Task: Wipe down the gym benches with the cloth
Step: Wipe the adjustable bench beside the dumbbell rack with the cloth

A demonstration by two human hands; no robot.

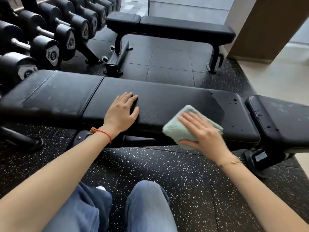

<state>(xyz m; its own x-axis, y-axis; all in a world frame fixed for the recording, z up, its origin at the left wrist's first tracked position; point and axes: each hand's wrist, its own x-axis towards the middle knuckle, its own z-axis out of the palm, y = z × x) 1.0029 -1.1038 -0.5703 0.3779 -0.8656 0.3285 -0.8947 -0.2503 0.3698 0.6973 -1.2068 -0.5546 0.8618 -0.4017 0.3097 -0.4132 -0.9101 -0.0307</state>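
the right hand (203, 131) lies on a folded pale green cloth (177, 129), fingers straight across the top and thumb tucked under the near edge, pressing it onto the near front edge of the nearest black bench (167, 97). the cloth sits toward the right end of the long pad, partly overhanging the front. the left hand (122, 111) rests flat on the same pad, fingers relaxed and together, holding nothing; a red string bracelet (104, 132) circles that wrist, a thin gold chain (231, 163) the other.

writing is scarce: one dumbbell (45, 49) on the rack at left shows what looks like "25" on its end cap, though blur makes it unsure. the other caps carry marks too smeared to read. a small label (260, 156) on the bench frame at right is illegible.

the bench's left end is blurred and cut by the frame edge. dark droplets (235, 101) spot the pad's right end. a second bench (175, 26) stands well behind. blue jeans (147, 206) show below, on speckled rubber floor (192, 181).
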